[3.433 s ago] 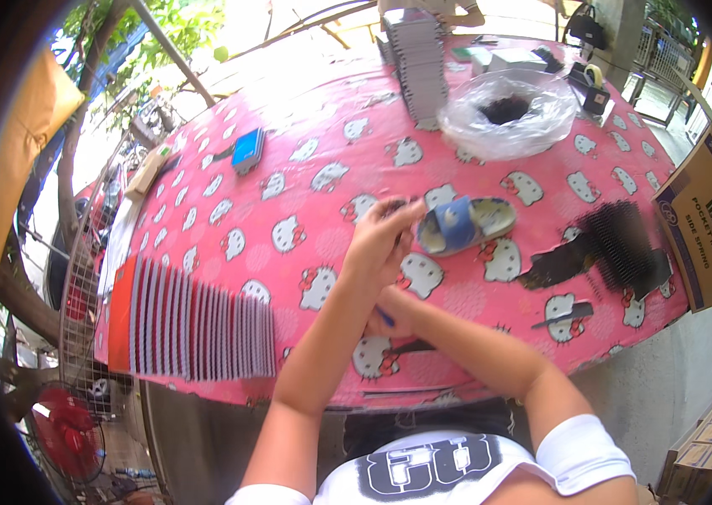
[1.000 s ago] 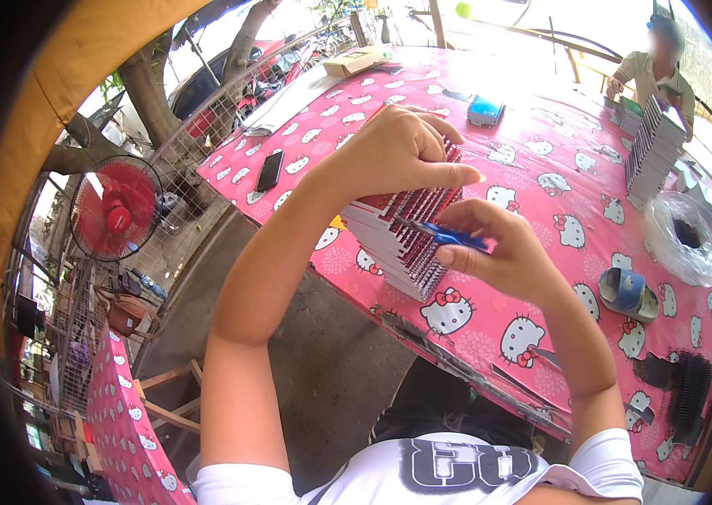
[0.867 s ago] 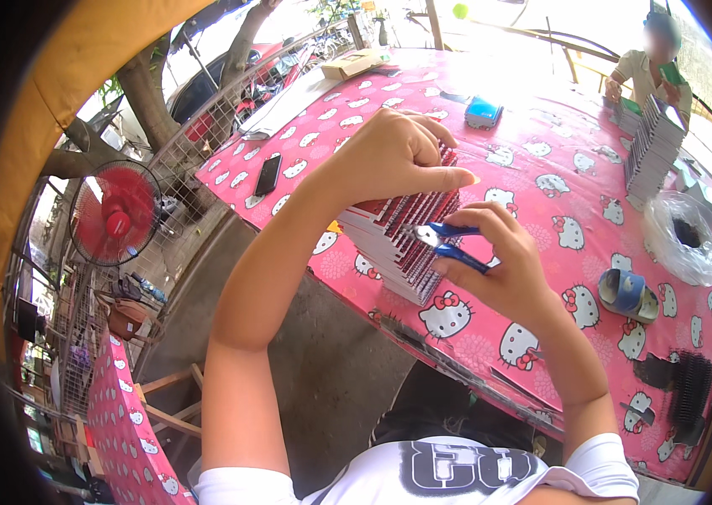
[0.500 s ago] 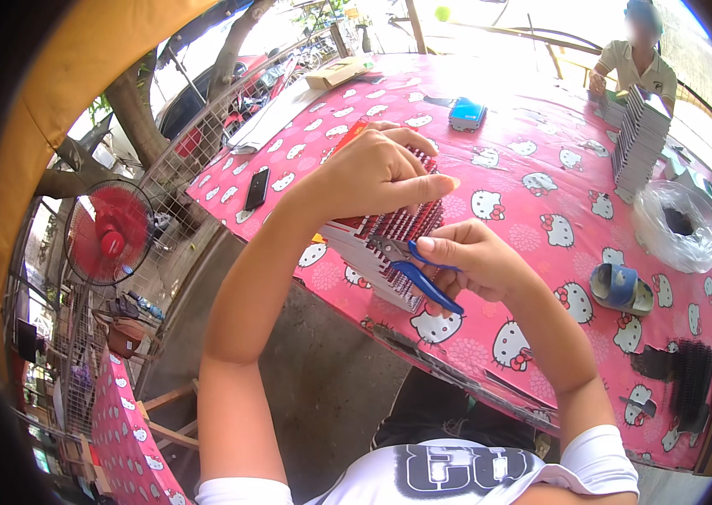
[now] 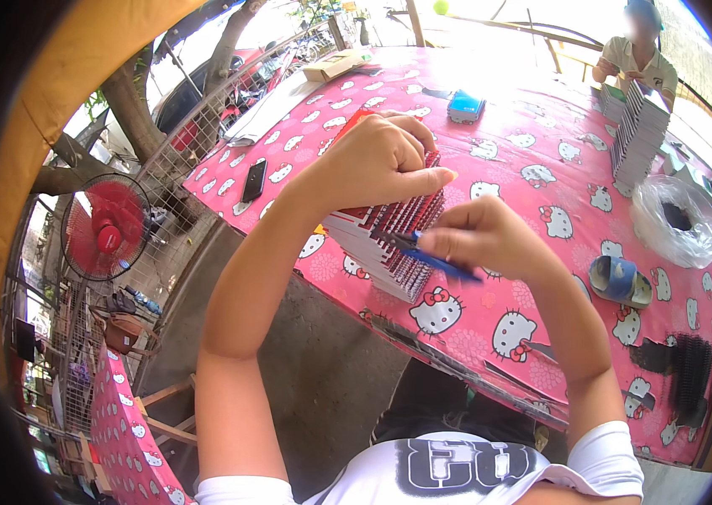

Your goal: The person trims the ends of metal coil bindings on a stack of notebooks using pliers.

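Clasped in the right hand (image 5: pixel 490 240), blue-handled cutters (image 5: pixel 450 267) point at the bindings of a notebook stack (image 5: pixel 370 252), white-paged, red-topped, stepped, by the near edge of the table (image 5: pixel 465 337). The left hand (image 5: pixel 385 164) curls over it; whether it grips is unclear. Pink cat-print cloth (image 5: pixel 503 177) covers the tabletop; a red fan (image 5: pixel 108 227) stands beyond its left corner.

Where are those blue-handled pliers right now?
In the head view, the blue-handled pliers are right of centre, in the right hand, their dark tip at the notebook stack's spiral edges.
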Demonstrator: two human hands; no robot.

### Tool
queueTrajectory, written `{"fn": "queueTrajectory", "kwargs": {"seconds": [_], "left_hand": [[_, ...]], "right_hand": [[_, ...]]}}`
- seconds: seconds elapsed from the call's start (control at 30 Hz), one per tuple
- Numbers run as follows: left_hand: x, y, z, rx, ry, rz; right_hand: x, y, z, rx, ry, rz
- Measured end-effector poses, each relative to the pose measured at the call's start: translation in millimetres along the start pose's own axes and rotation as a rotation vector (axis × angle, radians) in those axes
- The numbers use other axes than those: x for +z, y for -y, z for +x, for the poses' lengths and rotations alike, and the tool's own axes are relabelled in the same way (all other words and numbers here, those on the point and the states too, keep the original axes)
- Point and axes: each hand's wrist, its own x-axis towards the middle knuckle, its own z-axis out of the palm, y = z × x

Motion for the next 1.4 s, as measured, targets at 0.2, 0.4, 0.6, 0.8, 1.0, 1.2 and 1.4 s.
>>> {"fn": "queueTrajectory", "kwargs": {"seconds": [0.2, 0.4, 0.6, 0.8, 1.0, 1.2, 1.4], "left_hand": [[6.3, 12.4, 0.3, 0.181, -0.046, 0.126], [-1.3, 7.0, 4.1, -0.043, 0.130, 0.066], [0.9, 4.5, 9.8, 0.068, 0.139, 0.174], [0.1, -4.8, 10.6, 0.041, 0.271, 0.204], [-1.5, 0.1, 11.3, 0.036, 0.255, 0.222], [-2.1, -1.6, 13.6, 0.005, 0.298, 0.157], [3.0, 4.6, 11.4, 0.083, 0.273, 0.235]], "right_hand": [[29.4, -20.7, -4.5, -0.369, -0.316, 0.030], [46.3, -30.8, -6.9, -0.741, -0.841, -0.694], [30.9, -35.2, 4.2, -0.225, -0.244, 0.321], [42.2, -45.6, 5.7, -0.384, -0.307, 0.254], [47.5, -39.6, -3.4, -0.728, -0.809, -0.586], [33.7, -36.9, -2.6, -0.309, -0.369, 0.030], [38.6, -49.5, 6.1, -0.273, -0.315, 0.198]]}}
